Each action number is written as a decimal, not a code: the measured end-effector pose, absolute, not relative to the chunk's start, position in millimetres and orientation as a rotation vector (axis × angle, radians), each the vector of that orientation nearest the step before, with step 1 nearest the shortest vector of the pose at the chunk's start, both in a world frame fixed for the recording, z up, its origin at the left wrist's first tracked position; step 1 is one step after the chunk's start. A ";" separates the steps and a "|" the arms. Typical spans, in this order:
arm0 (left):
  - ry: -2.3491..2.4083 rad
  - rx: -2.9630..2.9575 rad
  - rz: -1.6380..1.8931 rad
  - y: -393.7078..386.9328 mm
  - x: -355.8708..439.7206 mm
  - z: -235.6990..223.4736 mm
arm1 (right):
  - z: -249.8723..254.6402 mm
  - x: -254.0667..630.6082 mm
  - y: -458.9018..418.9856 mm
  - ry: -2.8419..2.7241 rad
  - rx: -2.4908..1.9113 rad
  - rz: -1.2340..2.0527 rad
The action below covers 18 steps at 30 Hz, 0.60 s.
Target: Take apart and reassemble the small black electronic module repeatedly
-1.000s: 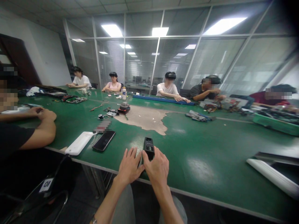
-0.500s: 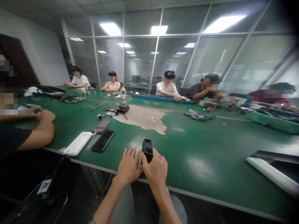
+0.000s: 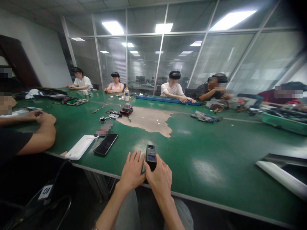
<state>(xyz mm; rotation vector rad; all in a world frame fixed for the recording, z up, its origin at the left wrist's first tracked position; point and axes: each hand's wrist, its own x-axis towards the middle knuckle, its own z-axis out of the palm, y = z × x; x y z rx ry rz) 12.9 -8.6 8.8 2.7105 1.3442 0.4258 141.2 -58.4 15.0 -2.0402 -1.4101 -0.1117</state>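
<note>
Nudged slightly nearer the person, the black device! Green table, six co-workers round it; right hand curled about the device near the table's edge, left hand spread flat beside; leftward, one white slab, one dark phone, one tag showing 1 and 0.

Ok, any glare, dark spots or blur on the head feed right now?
Head view: pale glare on the green table, to the right of the right hand; head view: the upper right corner falls into black; head view: the black device has a readable outline, but its fine details look soft.
</note>
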 end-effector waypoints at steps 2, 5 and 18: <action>1.339 2.708 0.436 -8.8 12.4 9.2 | 13.2 142.4 -57.6 -1.393 -2.038 -0.119; 1.329 2.706 0.459 -9.7 11.8 10.1 | 10.1 143.3 -56.2 -1.391 -2.053 -0.119; 1.339 2.710 0.484 -11.3 12.9 10.8 | 30.8 145.8 -55.5 -1.361 -1.877 -0.111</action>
